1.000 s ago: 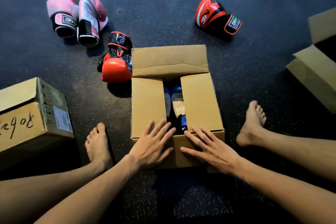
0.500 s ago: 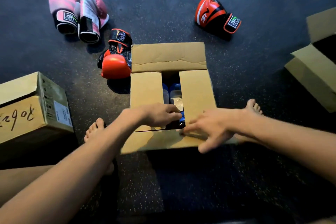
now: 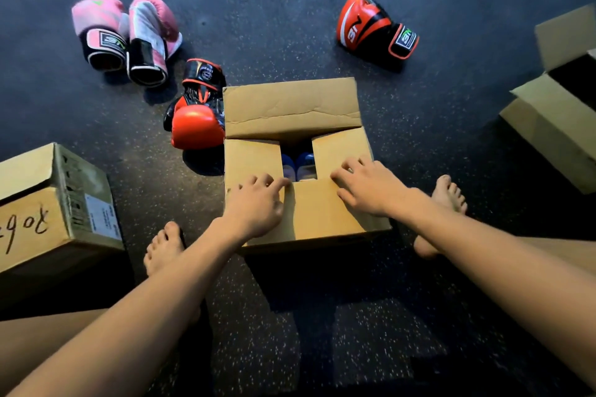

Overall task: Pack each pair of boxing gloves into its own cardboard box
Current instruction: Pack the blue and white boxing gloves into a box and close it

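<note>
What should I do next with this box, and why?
Probably reach for the far flap and fold it down. The left hand and right hand press the near flap flat, yet the far one is open and blue boxing gloves show through the gap.

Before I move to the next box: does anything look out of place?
The red pair is split: the near red glove lies beside the centre box, the far red glove lies apart, beyond its right corner. The far flap is creased.
</note>
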